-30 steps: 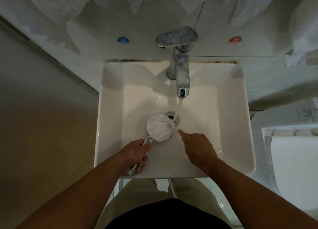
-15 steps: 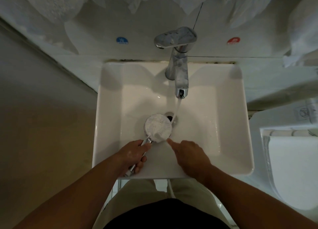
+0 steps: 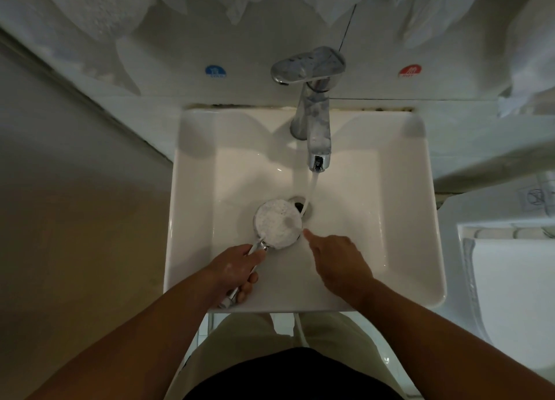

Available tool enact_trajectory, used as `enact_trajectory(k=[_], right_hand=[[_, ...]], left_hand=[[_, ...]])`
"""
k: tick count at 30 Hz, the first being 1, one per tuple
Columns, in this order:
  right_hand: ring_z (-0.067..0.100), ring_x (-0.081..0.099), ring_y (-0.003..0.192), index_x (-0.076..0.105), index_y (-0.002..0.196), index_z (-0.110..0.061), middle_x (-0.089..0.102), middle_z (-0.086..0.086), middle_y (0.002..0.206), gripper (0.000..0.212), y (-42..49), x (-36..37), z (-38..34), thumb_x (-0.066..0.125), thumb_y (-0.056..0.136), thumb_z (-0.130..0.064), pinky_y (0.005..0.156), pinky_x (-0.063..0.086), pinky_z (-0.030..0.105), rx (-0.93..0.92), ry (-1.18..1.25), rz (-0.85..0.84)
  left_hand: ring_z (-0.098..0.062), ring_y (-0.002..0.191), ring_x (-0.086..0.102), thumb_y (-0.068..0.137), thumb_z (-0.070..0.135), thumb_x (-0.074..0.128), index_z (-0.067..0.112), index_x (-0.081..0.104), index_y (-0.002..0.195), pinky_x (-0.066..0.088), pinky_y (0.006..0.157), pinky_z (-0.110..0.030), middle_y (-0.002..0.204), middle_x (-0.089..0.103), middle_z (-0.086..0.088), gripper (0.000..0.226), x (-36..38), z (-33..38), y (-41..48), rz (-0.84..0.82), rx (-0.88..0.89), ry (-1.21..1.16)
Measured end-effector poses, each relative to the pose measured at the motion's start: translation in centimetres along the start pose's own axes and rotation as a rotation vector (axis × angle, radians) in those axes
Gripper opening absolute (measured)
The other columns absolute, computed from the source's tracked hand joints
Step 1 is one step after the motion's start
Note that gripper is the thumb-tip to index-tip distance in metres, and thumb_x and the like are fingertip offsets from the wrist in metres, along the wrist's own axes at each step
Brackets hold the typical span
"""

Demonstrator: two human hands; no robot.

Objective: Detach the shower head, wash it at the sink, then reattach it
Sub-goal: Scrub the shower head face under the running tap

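The shower head (image 3: 277, 224) is held face up over the white sink (image 3: 192, 219), just left of the drain (image 3: 300, 205). Its round white face is speckled with nozzles. My left hand (image 3: 237, 267) grips its chrome handle near the sink's front edge. My right hand (image 3: 339, 261) hovers to the right, index finger stretched out with its tip at the head's lower right rim and the other fingers tucked under. Water (image 3: 312, 186) runs from the chrome faucet (image 3: 315, 123) and falls just right of the head, into the drain.
Blue (image 3: 215, 71) and red (image 3: 410, 70) stickers mark the ledge behind the faucet. White towels and plastic hang above. A toilet (image 3: 510, 279) stands close on the right. A wall closes in on the left. A white hose (image 3: 298, 324) hangs below the sink.
My right index finger slid from the head's upper right edge down to its lower right rim. The shower head shifted slightly left, out from under the stream.
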State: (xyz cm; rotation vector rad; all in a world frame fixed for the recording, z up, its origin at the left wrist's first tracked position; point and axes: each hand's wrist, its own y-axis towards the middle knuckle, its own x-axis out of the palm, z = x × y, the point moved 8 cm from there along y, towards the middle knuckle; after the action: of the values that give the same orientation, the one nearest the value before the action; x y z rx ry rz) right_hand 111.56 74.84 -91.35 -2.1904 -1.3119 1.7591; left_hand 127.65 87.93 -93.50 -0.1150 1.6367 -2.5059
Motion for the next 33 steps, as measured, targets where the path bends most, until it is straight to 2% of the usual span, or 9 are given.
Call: enact_trajectory(k=[3,8,12,16,20,22,24,28,33], right_hand=[[0.015,0.058,0.075,0.025,0.158,-0.031,0.058,0.001,0.088,0.052,-1.5,0.9,-1.8,0.037,0.108,-0.022,0.073,0.055,0.033,-0.095,-0.041,-0.073],[0.016,0.063,0.075,0.034,0.156,-0.028,0.069,0.004,0.093,0.05,0.0,-0.3,0.6,0.039,0.107,-0.019,0.074,0.058,0.034,0.019,0.001,0.003],[0.015,0.057,0.078,0.021,0.159,-0.033,0.062,0.005,0.098,0.057,-1.8,1.2,-2.5,0.04,0.106,-0.021,0.074,0.052,0.032,-0.124,-0.066,-0.099],[0.015,0.063,0.075,0.033,0.157,-0.028,0.066,0.002,0.091,0.05,0.3,-0.4,0.8,0.038,0.108,-0.02,0.073,0.056,0.032,0.028,0.005,-0.008],[0.016,0.054,0.079,0.022,0.159,-0.033,0.054,0.002,0.093,0.055,-2.1,1.5,-2.3,0.037,0.107,-0.024,0.071,0.047,0.03,-0.09,-0.041,-0.113],[0.013,0.056,0.073,0.029,0.157,-0.03,0.059,0.001,0.088,0.051,-0.7,0.5,-0.2,0.037,0.108,-0.023,0.067,0.045,0.026,-0.042,-0.035,-0.037],[0.011,0.06,0.069,0.036,0.156,-0.028,0.066,0.0,0.087,0.048,0.3,-0.4,1.3,0.037,0.108,-0.021,0.064,0.047,0.025,0.036,0.016,0.026],[0.016,0.053,0.078,0.024,0.158,-0.032,0.059,0.004,0.096,0.052,-1.7,1.4,-1.8,0.035,0.108,-0.023,0.071,0.046,0.03,-0.067,-0.022,-0.103],[0.017,0.063,0.075,0.035,0.156,-0.032,0.066,0.002,0.09,0.05,0.7,-0.3,1.2,0.037,0.107,-0.022,0.069,0.055,0.033,0.051,0.027,0.016]], left_hand=[[-0.016,0.037,0.038,0.103,0.041,0.051,0.006,0.058,0.114,0.033,0.038,-0.022,0.064,0.052,-0.007,0.037,0.0,0.0,0.0,-0.003,-0.001,0.008],[-0.016,0.035,0.038,0.103,0.041,0.05,0.007,0.057,0.114,0.034,0.038,-0.022,0.065,0.052,-0.007,0.036,0.0,0.0,0.1,0.002,0.001,0.008],[-0.016,0.036,0.039,0.103,0.04,0.05,0.009,0.059,0.113,0.033,0.037,-0.022,0.064,0.052,-0.007,0.034,0.1,0.0,0.2,0.0,0.0,0.017],[-0.017,0.037,0.038,0.103,0.041,0.051,0.008,0.058,0.112,0.033,0.038,-0.022,0.063,0.053,-0.007,0.035,0.0,-0.2,0.3,0.001,0.002,0.015],[-0.018,0.039,0.039,0.103,0.042,0.051,0.009,0.059,0.113,0.034,0.04,-0.022,0.06,0.053,-0.004,0.036,0.0,-0.2,0.3,-0.001,0.001,0.025],[-0.018,0.039,0.039,0.103,0.042,0.05,0.008,0.058,0.114,0.034,0.041,-0.022,0.06,0.053,-0.004,0.037,0.1,-0.2,0.5,-0.004,-0.003,0.017],[-0.018,0.038,0.039,0.103,0.042,0.05,0.007,0.057,0.114,0.033,0.042,-0.023,0.059,0.053,-0.004,0.037,0.0,-0.2,0.5,-0.006,0.0,0.011],[-0.018,0.039,0.039,0.103,0.042,0.051,0.01,0.059,0.111,0.034,0.041,-0.023,0.06,0.052,-0.004,0.035,0.0,-0.2,0.4,-0.01,0.001,0.009],[-0.017,0.037,0.039,0.103,0.041,0.05,0.011,0.059,0.11,0.034,0.039,-0.022,0.059,0.053,-0.004,0.032,0.1,0.0,0.4,-0.008,0.006,0.016]])
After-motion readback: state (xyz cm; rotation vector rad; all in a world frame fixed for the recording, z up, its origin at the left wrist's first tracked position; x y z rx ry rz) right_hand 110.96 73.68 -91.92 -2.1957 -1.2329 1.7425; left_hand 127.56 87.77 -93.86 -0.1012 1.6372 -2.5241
